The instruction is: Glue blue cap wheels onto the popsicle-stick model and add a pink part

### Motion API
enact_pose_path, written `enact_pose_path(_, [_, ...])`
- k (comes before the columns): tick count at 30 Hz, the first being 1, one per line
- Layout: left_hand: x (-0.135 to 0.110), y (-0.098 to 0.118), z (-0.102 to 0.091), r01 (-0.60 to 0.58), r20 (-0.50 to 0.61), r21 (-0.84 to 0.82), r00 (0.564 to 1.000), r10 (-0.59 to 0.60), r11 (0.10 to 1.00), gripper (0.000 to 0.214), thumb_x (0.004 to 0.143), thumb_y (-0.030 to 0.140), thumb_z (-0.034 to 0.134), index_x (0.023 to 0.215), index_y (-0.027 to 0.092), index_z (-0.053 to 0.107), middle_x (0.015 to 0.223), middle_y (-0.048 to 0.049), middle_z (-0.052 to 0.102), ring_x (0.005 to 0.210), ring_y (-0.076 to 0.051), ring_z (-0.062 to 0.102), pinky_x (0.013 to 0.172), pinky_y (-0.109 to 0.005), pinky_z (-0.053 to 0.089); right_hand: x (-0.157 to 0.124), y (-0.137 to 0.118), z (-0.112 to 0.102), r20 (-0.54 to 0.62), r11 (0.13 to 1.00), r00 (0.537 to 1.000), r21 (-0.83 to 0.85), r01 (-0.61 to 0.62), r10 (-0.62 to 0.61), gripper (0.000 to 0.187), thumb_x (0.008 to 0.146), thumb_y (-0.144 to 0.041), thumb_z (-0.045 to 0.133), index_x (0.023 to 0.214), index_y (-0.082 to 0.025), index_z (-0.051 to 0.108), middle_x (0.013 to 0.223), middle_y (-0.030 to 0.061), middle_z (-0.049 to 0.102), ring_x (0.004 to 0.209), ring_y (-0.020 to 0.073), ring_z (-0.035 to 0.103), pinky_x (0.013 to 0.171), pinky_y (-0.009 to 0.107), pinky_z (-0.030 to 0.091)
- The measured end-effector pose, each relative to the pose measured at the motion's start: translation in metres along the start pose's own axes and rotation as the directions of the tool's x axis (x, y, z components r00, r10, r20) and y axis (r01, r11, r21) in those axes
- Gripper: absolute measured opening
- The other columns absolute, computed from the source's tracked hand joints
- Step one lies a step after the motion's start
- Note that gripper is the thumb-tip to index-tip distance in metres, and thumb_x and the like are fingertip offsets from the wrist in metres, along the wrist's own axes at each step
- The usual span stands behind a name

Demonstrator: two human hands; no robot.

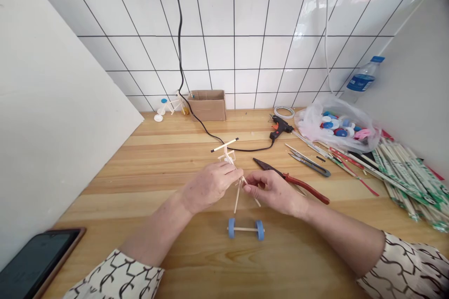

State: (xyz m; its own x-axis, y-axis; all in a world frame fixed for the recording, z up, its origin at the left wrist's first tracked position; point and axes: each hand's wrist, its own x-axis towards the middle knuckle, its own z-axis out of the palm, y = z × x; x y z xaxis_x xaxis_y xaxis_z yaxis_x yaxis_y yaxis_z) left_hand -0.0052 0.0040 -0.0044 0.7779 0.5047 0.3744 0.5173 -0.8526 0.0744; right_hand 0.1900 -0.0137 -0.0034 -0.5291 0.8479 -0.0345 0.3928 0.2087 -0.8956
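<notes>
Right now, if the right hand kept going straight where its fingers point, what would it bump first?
Probably the thin pale wooden stick model, right at the fingers of the right hand. They may already touch; depth is hard to tell. Just past it is the left hand.

The left hand [206,187] covers the middle of the wooden stick frame [228,156], so I cannot see its joints. The smartphone [35,264] is cut off at the corner (only part shows), and the stick model [171,105] by the cardboard box [206,105] is too small to tell
</notes>
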Motion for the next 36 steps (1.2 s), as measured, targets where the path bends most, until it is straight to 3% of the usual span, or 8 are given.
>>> enact_pose_path(5, [0.000, 0.000, -0.002, 0.021, -0.004, -0.003, 1.000, -0.021, 1.000, 0.027, 0.089, 0.006, 0.035, 0.090, 0.015, 0.060, 0.075, -0.0039, 0.061, 0.071, -0.016, 0.054, 0.065, -0.025, 0.043, 0.000, 0.011, 0.001, 0.000, 1.000, 1.000, 0.018, -0.005, 0.005, 0.026, 0.082, -0.032, 0.050, 0.072, -0.011, 0.062, 0.061, -0.0020, 0.042, 0.059, 0.0099, 0.036, 0.054, 0.022, 0.031])
enact_pose_path(14, [0.000, 0.000, -0.002, 0.016, -0.010, -0.011, 1.000, -0.016, 1.000, 0.028, 0.088, 0.005, 0.034, 0.088, 0.014, 0.061, 0.072, -0.0035, 0.059, 0.068, -0.016, 0.052, 0.063, -0.025, 0.043, 0.002, 0.012, 0.005, -0.042, 1.000, 0.999, 0.000, -0.021, 0.021, 0.028, 0.081, -0.032, 0.051, 0.062, -0.013, 0.056, 0.056, -0.0038, 0.034, 0.055, 0.0085, 0.029, 0.049, 0.021, 0.025])
enact_pose_path(24, [0.000, 0.000, -0.001, -0.003, -0.021, -0.033, 1.000, 0.002, 0.999, 0.025, 0.090, 0.010, 0.035, 0.088, 0.015, 0.059, 0.070, -0.0024, 0.056, 0.066, -0.016, 0.050, 0.062, -0.025, 0.041, 0.002, 0.003, 0.005, -0.056, 0.999, 0.997, 0.028, -0.045, 0.047, 0.025, 0.076, -0.035, 0.058, 0.066, -0.013, 0.054, 0.059, -0.0035, 0.041, 0.056, 0.0086, 0.034, 0.050, 0.021, 0.028])
enact_pose_path(36, [0.002, 0.003, -0.003, 0.024, -0.004, -0.062, 1.000, -0.025, 0.998, 0.027, 0.089, 0.007, 0.033, 0.087, 0.014, 0.059, 0.071, -0.0035, 0.057, 0.068, -0.016, 0.051, 0.063, -0.025, 0.043, 0.007, 0.005, 0.010, -0.111, 0.994, 0.993, -0.098, -0.046, 0.035, 0.032, 0.076, -0.036, 0.060, 0.058, -0.016, 0.043, 0.055, -0.0065, 0.033, 0.054, 0.0076, 0.029, 0.048, 0.021, 0.023])
